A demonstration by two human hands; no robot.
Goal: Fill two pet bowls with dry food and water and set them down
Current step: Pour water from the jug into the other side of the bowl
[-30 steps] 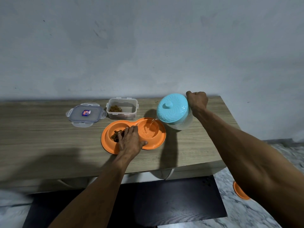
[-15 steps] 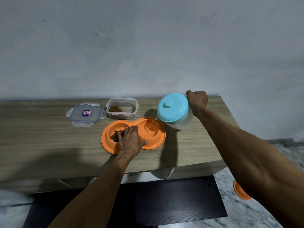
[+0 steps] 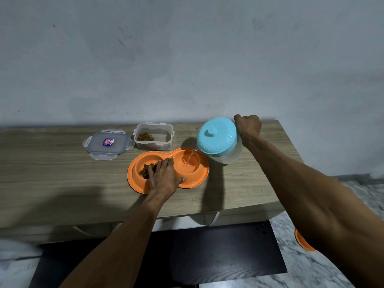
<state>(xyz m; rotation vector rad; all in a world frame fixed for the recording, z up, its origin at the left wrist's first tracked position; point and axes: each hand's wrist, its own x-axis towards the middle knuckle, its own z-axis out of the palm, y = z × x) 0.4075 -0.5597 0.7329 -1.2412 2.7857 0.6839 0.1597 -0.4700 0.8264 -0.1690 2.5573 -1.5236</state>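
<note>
An orange double pet bowl (image 3: 199,179) lies on the wooden table (image 3: 52,173). Its left cup holds brown dry food (image 3: 146,170); its right cup holds water. My left hand (image 3: 164,177) rests flat on the bowl's middle and near rim, fingers straight. My right hand (image 3: 248,126) grips the handle of a clear water jug with a light blue lid (image 3: 217,137). The jug is tilted left, and a thin stream of water (image 3: 190,155) runs from its spout into the right cup.
A clear food container (image 3: 153,137) with some kibble stands behind the bowl, its lid (image 3: 108,143) lying to the left. A dark mat (image 3: 218,256) covers the floor under the table. An orange object (image 3: 302,242) lies on the marble floor at right.
The jug stays tilted and water keeps running into the right cup. Both hands hold their places.
</note>
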